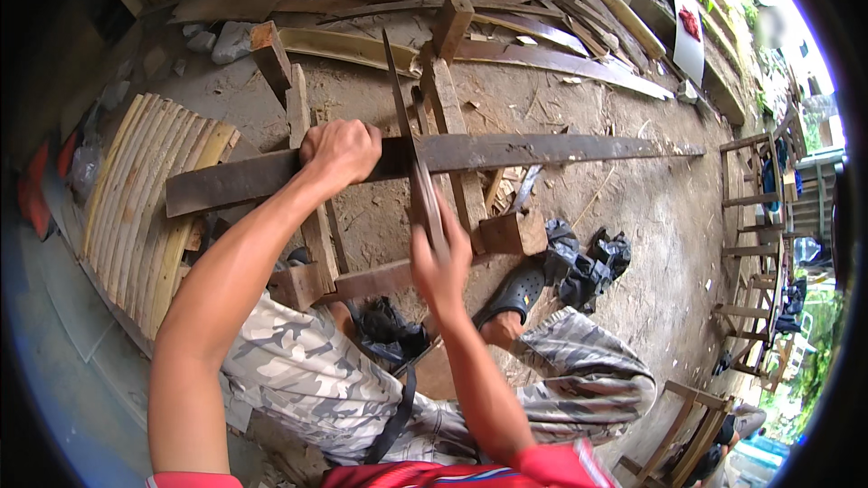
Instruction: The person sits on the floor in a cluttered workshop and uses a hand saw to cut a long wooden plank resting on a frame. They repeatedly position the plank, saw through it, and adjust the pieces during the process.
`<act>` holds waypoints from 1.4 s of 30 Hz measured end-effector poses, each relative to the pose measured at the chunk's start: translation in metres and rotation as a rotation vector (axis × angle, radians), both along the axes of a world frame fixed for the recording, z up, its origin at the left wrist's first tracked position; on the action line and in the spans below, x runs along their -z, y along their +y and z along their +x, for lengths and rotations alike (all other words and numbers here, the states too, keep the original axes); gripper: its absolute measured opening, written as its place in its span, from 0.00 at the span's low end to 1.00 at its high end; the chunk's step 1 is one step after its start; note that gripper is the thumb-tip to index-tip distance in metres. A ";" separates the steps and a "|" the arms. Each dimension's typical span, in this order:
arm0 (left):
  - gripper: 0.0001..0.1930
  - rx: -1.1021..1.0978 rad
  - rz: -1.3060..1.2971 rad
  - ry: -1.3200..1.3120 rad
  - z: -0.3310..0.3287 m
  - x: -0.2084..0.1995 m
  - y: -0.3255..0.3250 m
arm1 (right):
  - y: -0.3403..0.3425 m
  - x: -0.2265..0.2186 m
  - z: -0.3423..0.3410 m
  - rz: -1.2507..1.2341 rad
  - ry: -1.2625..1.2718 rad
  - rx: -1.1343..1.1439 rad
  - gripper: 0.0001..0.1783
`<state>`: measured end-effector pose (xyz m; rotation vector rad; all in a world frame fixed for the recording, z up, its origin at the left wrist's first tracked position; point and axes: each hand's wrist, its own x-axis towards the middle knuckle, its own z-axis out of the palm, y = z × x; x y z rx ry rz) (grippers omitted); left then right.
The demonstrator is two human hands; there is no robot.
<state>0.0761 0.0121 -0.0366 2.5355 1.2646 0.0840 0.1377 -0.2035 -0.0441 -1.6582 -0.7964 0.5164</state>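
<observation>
A long dark wooden plank lies crosswise over a low wooden trestle. My left hand is closed over the plank left of the trestle's right-hand bar, pressing on its top. In my right hand is a handsaw, its handle blurred by motion. The narrow blade, seen nearly edge-on, crosses the plank just right of my left hand and points away from me. Whether its teeth are in the wood I cannot tell.
A slatted stack of light wood strips stands at the left. Black plastic bags lie beside my clog-shod foot. Scrap boards pile up at the back. Wooden frames line the right side.
</observation>
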 end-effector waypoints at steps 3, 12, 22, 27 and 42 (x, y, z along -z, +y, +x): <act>0.29 0.016 0.067 -0.005 0.008 -0.001 0.000 | 0.054 -0.013 0.023 0.013 0.082 0.003 0.31; 0.31 -0.054 -0.123 0.164 0.000 -0.021 -0.008 | -0.215 -0.067 -0.064 -0.311 0.168 -0.075 0.38; 0.30 -0.074 -0.098 0.203 0.016 -0.021 -0.005 | 0.024 -0.015 0.006 -0.024 0.048 0.004 0.36; 0.31 -0.025 -0.054 0.160 0.002 -0.012 -0.005 | -0.138 -0.024 -0.045 -0.157 0.068 -0.095 0.39; 0.32 -0.038 -0.046 0.211 0.011 -0.021 -0.010 | 0.003 0.015 -0.003 0.194 -0.071 0.102 0.35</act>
